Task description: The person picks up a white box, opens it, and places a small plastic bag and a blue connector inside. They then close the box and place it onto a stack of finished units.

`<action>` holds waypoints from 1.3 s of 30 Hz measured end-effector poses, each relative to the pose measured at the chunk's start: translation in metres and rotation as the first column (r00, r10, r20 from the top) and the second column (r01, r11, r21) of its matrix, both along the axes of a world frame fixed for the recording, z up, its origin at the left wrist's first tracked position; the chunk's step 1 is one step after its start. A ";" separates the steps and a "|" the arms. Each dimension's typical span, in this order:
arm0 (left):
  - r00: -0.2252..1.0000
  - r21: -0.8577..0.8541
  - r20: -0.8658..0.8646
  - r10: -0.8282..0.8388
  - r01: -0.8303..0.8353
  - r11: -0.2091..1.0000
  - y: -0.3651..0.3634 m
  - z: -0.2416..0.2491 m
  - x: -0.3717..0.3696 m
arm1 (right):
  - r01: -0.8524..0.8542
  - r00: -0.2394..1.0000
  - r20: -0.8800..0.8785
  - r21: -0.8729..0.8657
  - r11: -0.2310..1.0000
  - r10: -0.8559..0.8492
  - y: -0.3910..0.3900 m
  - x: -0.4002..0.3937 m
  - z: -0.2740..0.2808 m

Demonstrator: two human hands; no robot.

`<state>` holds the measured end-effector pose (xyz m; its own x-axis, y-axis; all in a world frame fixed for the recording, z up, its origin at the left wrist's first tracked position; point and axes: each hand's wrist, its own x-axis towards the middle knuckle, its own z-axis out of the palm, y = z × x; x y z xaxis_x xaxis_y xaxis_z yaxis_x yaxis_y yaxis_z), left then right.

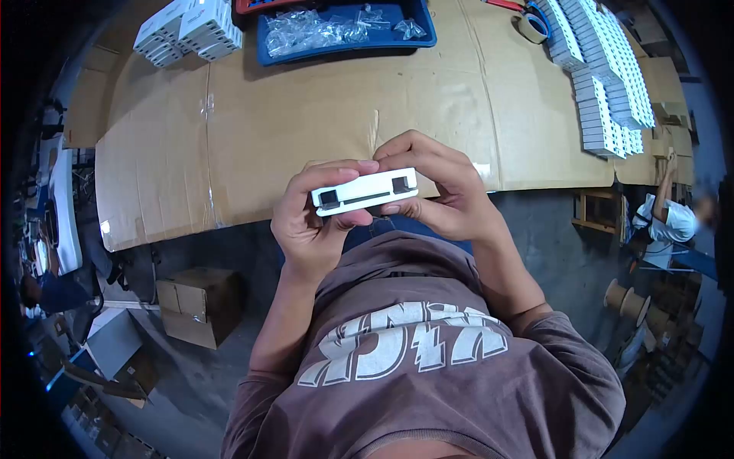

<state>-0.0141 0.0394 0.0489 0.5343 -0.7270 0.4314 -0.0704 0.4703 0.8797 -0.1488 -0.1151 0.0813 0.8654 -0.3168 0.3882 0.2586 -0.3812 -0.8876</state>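
A white plastic casing [367, 189] with a dark square opening near each end is held up between my hands, in front of the table edge. My left hand [310, 210] grips its left end, fingers on top and thumb underneath. At the right end, my right hand [443, 183] pinches it between the index finger and thumb. A narrow dark slot runs along the casing's lower side. The inside of the openings is too dark to make out.
A cardboard-covered table [306, 115] spans the front. On it stand white box stacks [191, 30], a blue tray [348, 50] of clear plastic bags, a tape roll [533, 28] and long white stacks [604, 76]. A carton [197, 306] sits on the floor; a person [669, 218] is far right.
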 end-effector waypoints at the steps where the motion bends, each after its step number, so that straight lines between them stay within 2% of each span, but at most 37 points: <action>1: 1.000 -0.002 0.025 0.004 -0.004 1.000 0.000 0.000 0.000 | 0.005 1.000 0.008 -0.003 1.000 -0.005 0.000 0.000 0.000; 15: 1.000 0.011 -0.017 0.002 -0.002 1.000 0.001 0.002 -0.004 | -0.008 0.999 0.039 -0.064 0.998 0.011 -0.002 -0.002 -0.001; 24: 0.998 0.008 -0.062 -0.032 0.033 0.999 0.005 0.002 -0.002 | 0.043 0.998 0.049 -0.133 0.990 -0.037 0.004 -0.001 0.001; 28: 0.997 -0.002 -0.047 -0.065 0.065 0.998 0.005 0.000 0.000 | 0.054 0.997 0.059 -0.077 0.996 -0.049 0.005 -0.001 -0.003; 31: 0.977 0.040 -0.193 -0.086 0.096 0.995 0.005 0.004 -0.003 | 0.037 0.999 0.032 0.015 0.999 -0.038 0.002 -0.004 -0.002; 32: 0.970 -0.016 -0.228 -0.088 0.086 0.996 0.002 0.006 -0.004 | 0.035 0.999 0.029 0.049 0.998 -0.036 -0.001 -0.003 -0.001; 36: 0.953 0.059 -0.267 -0.141 0.162 0.985 0.009 0.012 0.001 | 0.025 1.000 0.015 0.117 0.993 -0.027 -0.001 -0.005 -0.002; 39: 0.968 0.068 -0.209 -0.135 0.152 0.986 0.010 0.014 0.000 | 0.007 1.000 0.002 0.128 0.992 -0.007 -0.002 -0.005 0.000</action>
<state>-0.0136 0.0497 0.0626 0.4921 -0.8309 0.2597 0.1769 0.3875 0.9047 -0.1543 -0.1167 0.0810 0.8622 -0.3699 0.3460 0.2583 -0.2665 -0.9286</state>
